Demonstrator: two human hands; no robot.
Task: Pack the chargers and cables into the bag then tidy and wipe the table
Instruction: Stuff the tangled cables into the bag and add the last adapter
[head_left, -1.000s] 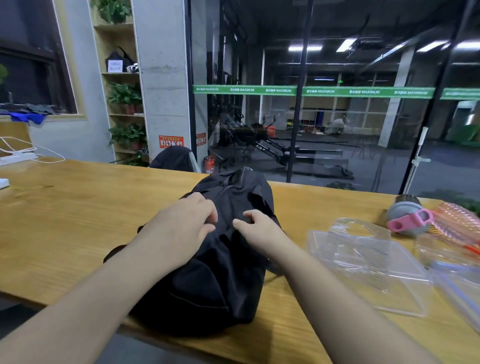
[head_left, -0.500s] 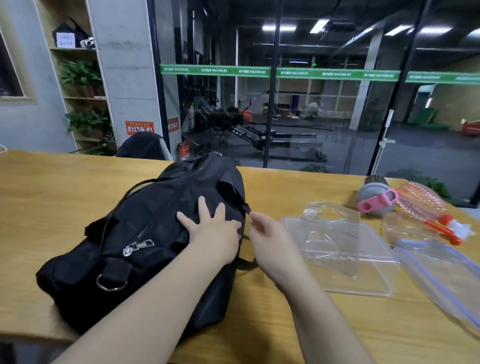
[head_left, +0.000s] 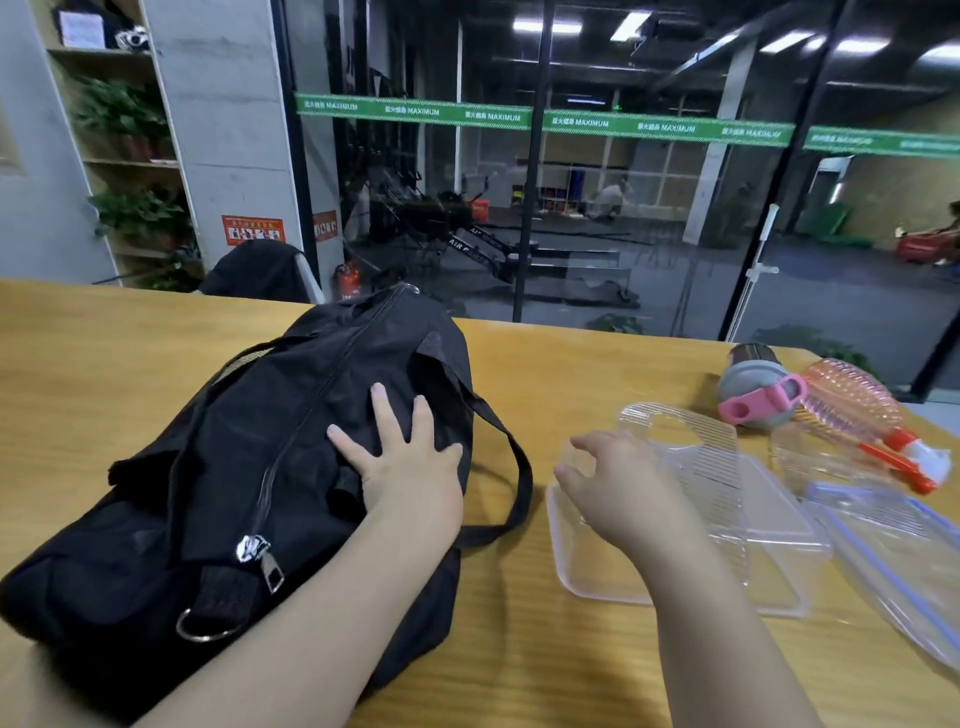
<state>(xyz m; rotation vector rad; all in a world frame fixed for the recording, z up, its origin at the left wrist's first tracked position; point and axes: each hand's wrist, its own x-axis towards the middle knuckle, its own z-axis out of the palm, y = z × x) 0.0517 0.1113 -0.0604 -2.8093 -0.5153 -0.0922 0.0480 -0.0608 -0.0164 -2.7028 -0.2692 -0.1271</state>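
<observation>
On the wooden table (head_left: 104, 364), the black bag (head_left: 270, 441) lies under the left hand (head_left: 410, 467), fingers flat. The right hand (head_left: 618, 483) hovers with loose fingers over a clear tray (head_left: 597, 582), holding nothing.

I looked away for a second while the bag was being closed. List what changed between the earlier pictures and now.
Both hands let go of the black bag's top. The left hand now lies flat on the bag with fingers spread. The right hand has moved right, off the bag, and hovers loosely curled over the clear plastic tray. The bag, tray, grey bottle and pink brush stayed on the wooden table.
</observation>
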